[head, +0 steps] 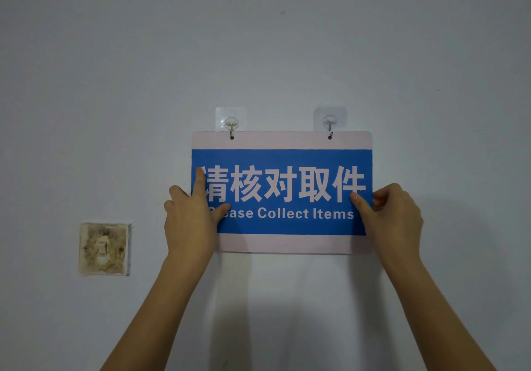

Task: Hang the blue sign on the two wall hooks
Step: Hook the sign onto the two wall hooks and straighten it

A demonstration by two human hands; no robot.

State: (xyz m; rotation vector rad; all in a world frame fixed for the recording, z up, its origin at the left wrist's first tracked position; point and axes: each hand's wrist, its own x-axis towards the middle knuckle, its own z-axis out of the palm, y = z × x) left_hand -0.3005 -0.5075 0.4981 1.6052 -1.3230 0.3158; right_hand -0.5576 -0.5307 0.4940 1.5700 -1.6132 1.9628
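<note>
We've got the blue sign (283,192) flat on the wall, right between our hands. Left hand (191,221) pinches its left edge, index finger up across the face, thumb over the lettering. Right hand (392,215) curls round the right edge, thumb in front. Above our hands, both top holes look caught on the two wall hooks (231,125) (330,122), hard to be sure.

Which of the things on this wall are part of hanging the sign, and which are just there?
Part of the job: blue sign, left hook, right hook, left hand, right hand.

Just there: stained wall plate, wall.
</note>
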